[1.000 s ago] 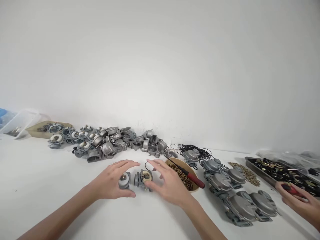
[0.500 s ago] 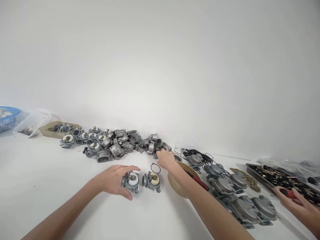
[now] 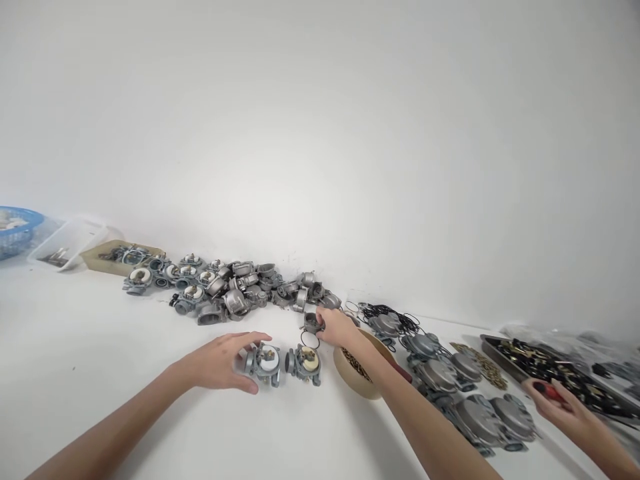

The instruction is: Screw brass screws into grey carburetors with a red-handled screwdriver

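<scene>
My left hand point(image 3: 220, 362) is open, its thumb and fingers spread around the left side of a grey carburetor body point(image 3: 256, 360) with a white float point(image 3: 269, 358). Whether the fingertips touch it, I cannot tell. Just right of it stands a second carburetor body point(image 3: 290, 362) with a yellowish float point(image 3: 309, 360). Beyond that one, my right hand point(image 3: 337, 327) is closed on the rim of a grey metal float bowl point(image 3: 311, 323), hollow side showing. A thin black O-ring point(image 3: 303, 343) lies on the table just below the bowl.
Along the wall are piled float bowls point(image 3: 235, 301) and carburetor bodies point(image 3: 193, 293). A beige bowl of screws point(image 3: 353, 380) sits under my right forearm. Assembled carburetors point(image 3: 480, 417), black O-rings point(image 3: 380, 313) and a parts tray point(image 3: 493, 348) lie right. A co-worker's hand point(image 3: 560, 407) holds a red-handled tool.
My right hand has drawn back slightly from the pile with a float bowl. My left hand has moved slightly left. The co-worker's hand and red-handled tool appear further left.
</scene>
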{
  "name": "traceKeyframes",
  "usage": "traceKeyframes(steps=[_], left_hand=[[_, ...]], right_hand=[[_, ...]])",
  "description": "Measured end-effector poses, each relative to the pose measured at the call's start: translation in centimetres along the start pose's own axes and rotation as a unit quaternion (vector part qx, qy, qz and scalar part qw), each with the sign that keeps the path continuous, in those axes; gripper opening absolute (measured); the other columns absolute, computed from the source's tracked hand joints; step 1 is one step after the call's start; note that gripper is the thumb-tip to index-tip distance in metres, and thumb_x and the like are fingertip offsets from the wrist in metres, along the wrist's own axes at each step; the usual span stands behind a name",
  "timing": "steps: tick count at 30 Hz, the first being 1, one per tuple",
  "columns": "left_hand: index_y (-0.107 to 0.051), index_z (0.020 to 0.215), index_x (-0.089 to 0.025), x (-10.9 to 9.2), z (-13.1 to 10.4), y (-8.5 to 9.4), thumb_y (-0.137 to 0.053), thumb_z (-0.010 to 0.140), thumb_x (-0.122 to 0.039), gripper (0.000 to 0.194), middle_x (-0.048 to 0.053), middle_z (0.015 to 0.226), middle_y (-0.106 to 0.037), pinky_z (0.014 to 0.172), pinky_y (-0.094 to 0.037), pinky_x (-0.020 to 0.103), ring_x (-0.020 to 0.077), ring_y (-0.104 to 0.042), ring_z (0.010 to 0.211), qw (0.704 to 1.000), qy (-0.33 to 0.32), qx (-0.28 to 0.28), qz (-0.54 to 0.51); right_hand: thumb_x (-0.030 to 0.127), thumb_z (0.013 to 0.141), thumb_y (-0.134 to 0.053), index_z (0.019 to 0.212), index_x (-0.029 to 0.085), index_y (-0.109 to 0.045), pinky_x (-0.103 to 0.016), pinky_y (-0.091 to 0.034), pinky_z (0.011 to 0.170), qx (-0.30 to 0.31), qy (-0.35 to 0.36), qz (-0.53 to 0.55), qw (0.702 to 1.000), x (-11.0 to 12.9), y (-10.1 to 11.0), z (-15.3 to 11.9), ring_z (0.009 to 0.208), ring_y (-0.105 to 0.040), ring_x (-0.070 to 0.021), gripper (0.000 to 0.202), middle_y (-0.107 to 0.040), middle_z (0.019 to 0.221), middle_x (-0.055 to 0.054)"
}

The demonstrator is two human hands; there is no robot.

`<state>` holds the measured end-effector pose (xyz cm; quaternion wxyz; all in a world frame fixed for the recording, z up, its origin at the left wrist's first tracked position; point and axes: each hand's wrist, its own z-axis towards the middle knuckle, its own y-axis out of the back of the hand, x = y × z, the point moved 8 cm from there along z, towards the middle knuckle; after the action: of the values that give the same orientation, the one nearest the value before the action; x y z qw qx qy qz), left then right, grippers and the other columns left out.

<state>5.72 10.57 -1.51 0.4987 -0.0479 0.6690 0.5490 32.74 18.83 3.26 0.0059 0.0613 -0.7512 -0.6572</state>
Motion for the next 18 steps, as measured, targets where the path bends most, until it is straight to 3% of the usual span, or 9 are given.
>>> traceKeyframes(steps=[5,9,14,18], left_hand=[[-0.048,0.152,-0.041,-0.3,0.3,-0.1,-0.082,0.079,-0.05,0.081,0.005,0.153,-0.057,0.101,-0.053,0.044,0.0335,-0.065,0.123,1.0,-0.016,-0.025,0.005],[-0.055,0.146,-0.036,-0.3,0.8,-0.4,-0.08,0.081,-0.048,0.07,0.005,0.143,-0.065,0.102,-0.051,0.044,0.0345,-0.063,0.122,0.997,-0.04,-0.06,-0.006],[-0.057,0.142,-0.035,0.1,1.2,-1.1,-0.082,0.079,-0.046,0.069,0.005,0.136,-0.069,0.101,-0.05,0.043,0.0342,-0.063,0.12,0.995,-0.039,-0.081,-0.037],[-0.057,0.142,-0.033,0.4,1.4,-1.3,-0.084,0.076,-0.048,0.073,0.006,0.126,-0.071,0.095,-0.052,0.041,0.033,-0.066,0.111,0.994,-0.029,-0.083,-0.063]], right_hand=[[0.037,0.099,-0.065,0.119,0.016,-0.064,-0.037,-0.059,0.082,-0.07,0.012,0.028,0.997,0.6,3.0,-0.6,0.091,-0.067,-0.0184,0.029,-0.069,0.109,-0.006],[0.022,0.09,-0.062,0.108,0.019,-0.061,-0.028,-0.048,0.064,-0.118,0.051,0.068,0.989,1.8,6.8,-1.9,0.07,-0.061,-0.0159,0.018,-0.068,0.085,-0.001],[0.03,0.09,-0.055,0.11,0.022,-0.064,-0.029,-0.047,0.067,-0.135,0.135,0.118,0.974,5.7,10.4,-4.7,0.077,-0.061,-0.0167,0.024,-0.069,0.11,-0.007],[0.025,0.085,-0.057,0.117,0.024,-0.073,-0.029,-0.046,0.066,-0.098,0.19,0.121,0.969,9.7,11.3,-6.7,0.075,-0.058,-0.0157,0.036,-0.07,0.113,-0.007]])
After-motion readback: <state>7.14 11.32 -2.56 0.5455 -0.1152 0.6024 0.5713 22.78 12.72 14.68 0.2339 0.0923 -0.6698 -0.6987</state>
